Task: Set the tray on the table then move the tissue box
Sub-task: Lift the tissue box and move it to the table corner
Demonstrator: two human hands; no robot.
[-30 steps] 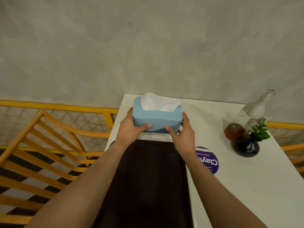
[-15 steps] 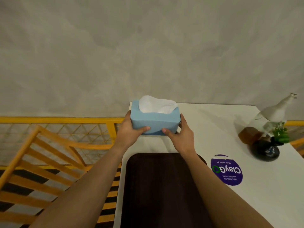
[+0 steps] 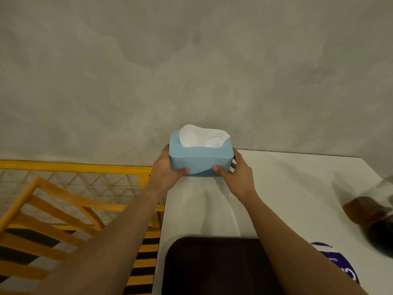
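Nearest, at the bottom centre of the frame, the dark brown tray [image 3: 212,267] lay flat on the white table [image 3: 297,188], its near end cut off by the frame edge and its right side partly hidden under the right forearm. A purple round sticker [image 3: 340,267] at lower right was half covered by that arm and clipped, so its lettering could not be read. At the right edge a brown bottle [image 3: 361,211] and a dark vase [image 3: 382,239] were blurred and cropped. To the lower left, an orange wooden chair [image 3: 53,209] stood beside a yellow mesh railing [image 3: 85,169]. Further off, at the middle of the frame, the blue tissue box [image 3: 200,160] was held over the table's far left corner, white tissue [image 3: 202,137] bulging from its open top. The left hand [image 3: 168,173] and right hand [image 3: 238,179] were clamped on its two ends, thumbs pressed against the near face; the other fingers were mostly hidden behind it. Compared with half a second before, the box sat farther from the tray, with more bare table showing between them.
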